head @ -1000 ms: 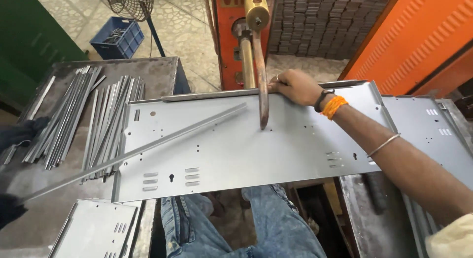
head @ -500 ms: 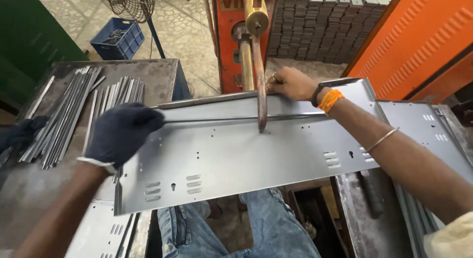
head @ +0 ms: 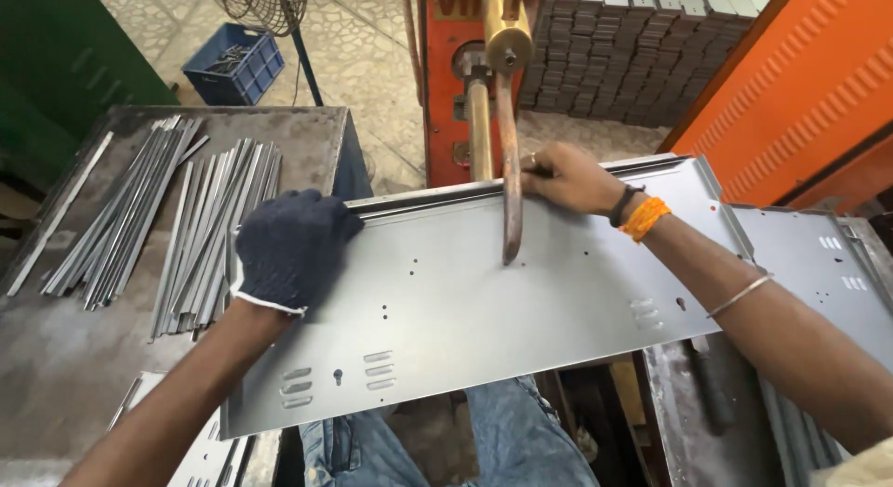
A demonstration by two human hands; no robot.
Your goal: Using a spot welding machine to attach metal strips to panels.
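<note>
**Two hands steady a panel under the welding electrode**

Two sets of fingers press on one long grey sheet-metal panel [head: 521,310]. The fingers of the gloved left hand [head: 290,247] are spread and curled over the panel's far folded edge, where a thin metal strip [head: 419,200] lies along the fold. The fingers of the bare right hand [head: 569,177] are drawn together, pinching that same edge and strip just beside the copper upper electrode arm [head: 510,171], whose tip touches or nearly touches the panel face.

The panel lies across the person's lap, between the table [head: 65,375] on the left, which carries loose bundled metal strips [head: 177,217], and another punched panel [head: 828,264] on the right.

Judging from this, the step in hand looks like positioning the strip for a spot weld; the next move calls for keeping strip and fold flush and the fingers away from the tip.
</note>
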